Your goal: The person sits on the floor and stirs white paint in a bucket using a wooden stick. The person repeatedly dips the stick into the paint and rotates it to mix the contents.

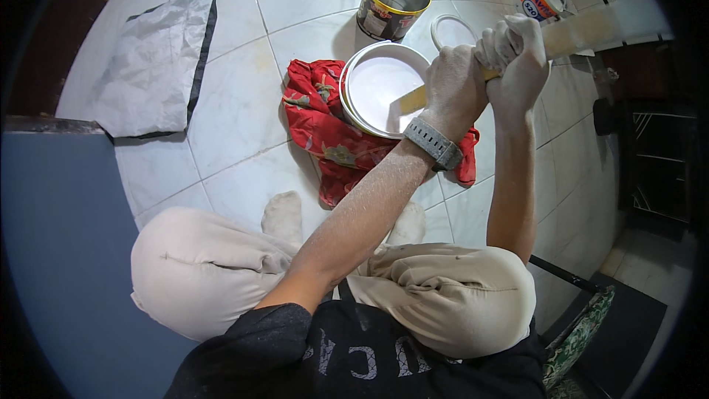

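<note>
My left hand [454, 85], a watch on its wrist, is closed around a long pale yellow stick [410, 101]. My right hand [517, 63], dusted white, grips the same stick just to the right and higher up. The stick slants from upper right down into a white bucket [347, 87] holding thick white liquid [377, 81]; its lower end is at the liquid's surface. The stick's upper part, past my hands, looks pale and blurred. The bucket stands on or among a bunched red flowered cloth [325, 129], behind my left forearm.
An open metal tin [388, 22] stands beyond the bucket, beside a white lid [447, 33]. An orange tub [535, 0] sits at back right. A white sheet [148, 66] lies left. A blue-grey surface [59, 251] borders the left, a dark cabinet [657, 162] the right.
</note>
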A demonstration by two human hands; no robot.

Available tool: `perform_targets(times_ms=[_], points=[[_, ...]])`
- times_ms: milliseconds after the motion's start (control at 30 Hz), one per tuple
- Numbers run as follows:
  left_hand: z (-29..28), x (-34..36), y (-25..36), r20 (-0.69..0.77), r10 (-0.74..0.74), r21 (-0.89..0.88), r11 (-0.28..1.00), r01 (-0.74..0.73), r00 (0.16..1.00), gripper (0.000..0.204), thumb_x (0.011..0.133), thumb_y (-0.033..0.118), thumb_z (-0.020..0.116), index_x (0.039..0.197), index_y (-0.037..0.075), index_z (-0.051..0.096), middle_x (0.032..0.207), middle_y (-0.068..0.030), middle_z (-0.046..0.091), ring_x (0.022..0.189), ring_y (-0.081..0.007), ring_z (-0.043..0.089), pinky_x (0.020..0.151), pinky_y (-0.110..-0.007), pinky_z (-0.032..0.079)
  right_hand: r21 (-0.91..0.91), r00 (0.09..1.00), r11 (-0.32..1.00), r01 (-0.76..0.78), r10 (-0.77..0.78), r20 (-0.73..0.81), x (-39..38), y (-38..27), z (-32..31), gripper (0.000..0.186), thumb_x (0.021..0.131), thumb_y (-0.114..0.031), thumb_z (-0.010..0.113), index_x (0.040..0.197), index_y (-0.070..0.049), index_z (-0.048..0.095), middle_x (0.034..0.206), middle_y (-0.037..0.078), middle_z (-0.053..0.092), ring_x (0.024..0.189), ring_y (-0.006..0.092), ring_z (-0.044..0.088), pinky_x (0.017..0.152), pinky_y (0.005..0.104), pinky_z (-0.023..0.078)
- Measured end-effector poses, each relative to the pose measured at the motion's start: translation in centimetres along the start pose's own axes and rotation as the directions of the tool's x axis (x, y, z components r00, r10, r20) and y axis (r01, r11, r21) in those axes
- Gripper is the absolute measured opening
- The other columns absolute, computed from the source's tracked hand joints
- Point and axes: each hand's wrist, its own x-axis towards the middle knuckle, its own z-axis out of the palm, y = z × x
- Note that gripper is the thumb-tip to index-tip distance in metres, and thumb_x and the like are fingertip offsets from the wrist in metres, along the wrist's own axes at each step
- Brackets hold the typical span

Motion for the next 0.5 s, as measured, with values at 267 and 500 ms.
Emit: perform_targets(times_ms=[267, 500], points=[[1.7, -1.6, -1.3, -0.052, 0.175, -0.086, 0.980, -0.179, 0.983, 0.008, 0.080, 0.014, 0.062, 0.077, 0.007, 0.063, 0.074, -0.0157, 0.067, 0.073, -0.0361, 0.067, 0.065, -0.044, 0.053, 0.166, 0.965, 0.954, 0.248, -0.258, 0.041, -2.7, 2.2, -4.0, 0.036, 0.091, -0.018, 0.046, 0.062, -0.015, 0.024, 0.052, -0.002, 0.022, 0.046, 0.0100, 0.019, 0.046, 0.0294, 0.022], [0.8, -0.9, -1.9, -0.149, 0.173, -0.267, 0.941, -0.208, 0.974, 0.011, 0.077, 0.014, 0.064, 0.071, 0.006, 0.061, 0.069, -0.0190, 0.062, 0.070, -0.0394, 0.063, 0.062, -0.045, 0.050, -0.049, 0.944, 0.944, 0.326, -0.323, 0.061, -3.1, 1.7, -0.6, 0.035, 0.092, -0.009, 0.044, 0.061, -0.011, 0.030, 0.054, -0.002, 0.025, 0.046, 0.0087, 0.022, 0.045, 0.0274, 0.023]])
